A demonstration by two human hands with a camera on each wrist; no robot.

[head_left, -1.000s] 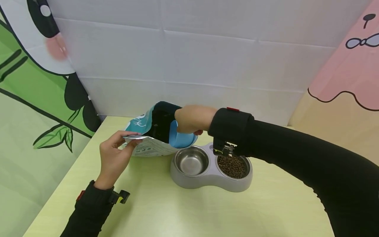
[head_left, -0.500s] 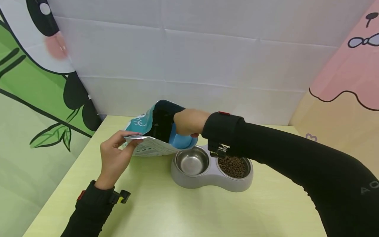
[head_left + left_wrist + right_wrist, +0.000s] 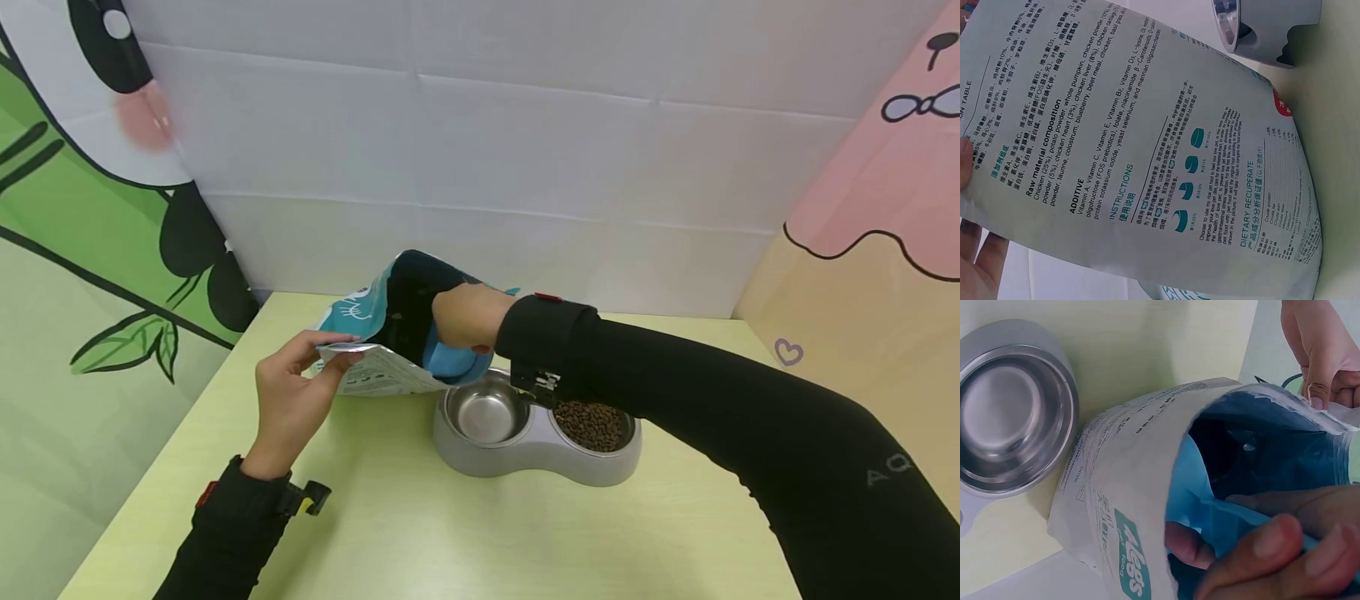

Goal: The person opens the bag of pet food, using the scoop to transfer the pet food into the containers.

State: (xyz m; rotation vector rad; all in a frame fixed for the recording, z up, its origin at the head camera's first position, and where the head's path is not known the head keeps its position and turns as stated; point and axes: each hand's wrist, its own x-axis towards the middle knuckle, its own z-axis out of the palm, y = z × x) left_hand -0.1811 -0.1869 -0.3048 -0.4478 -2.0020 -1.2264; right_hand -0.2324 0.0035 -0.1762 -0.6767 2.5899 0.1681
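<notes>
A teal-and-white pet food bag (image 3: 386, 372) leans over the table with its mouth open toward the right. My left hand (image 3: 291, 398) pinches the left corner of its rim between thumb and fingers. At the mouth, my right hand (image 3: 463, 315) grips a light blue scoop (image 3: 452, 363), whose handle (image 3: 1244, 512) shows between thumb and fingers in the right wrist view. The scoop's front part lies within the bag and is partly hidden by the bag wall. Printed text covers the bag's back panel (image 3: 1147, 162) in the left wrist view.
Just right of the bag stands a grey double pet bowl (image 3: 480, 462). Its left steel bowl (image 3: 487, 414) is bare, while brown kibble (image 3: 591, 427) fills the right one, partly under my right forearm. A white backdrop (image 3: 525, 158) rises behind the pale yellow table (image 3: 450, 542).
My right hand has moved a little left and deeper into the bag's mouth with the scoop, its forearm shifting left too. My left hand keeps its pinch on the rim.
</notes>
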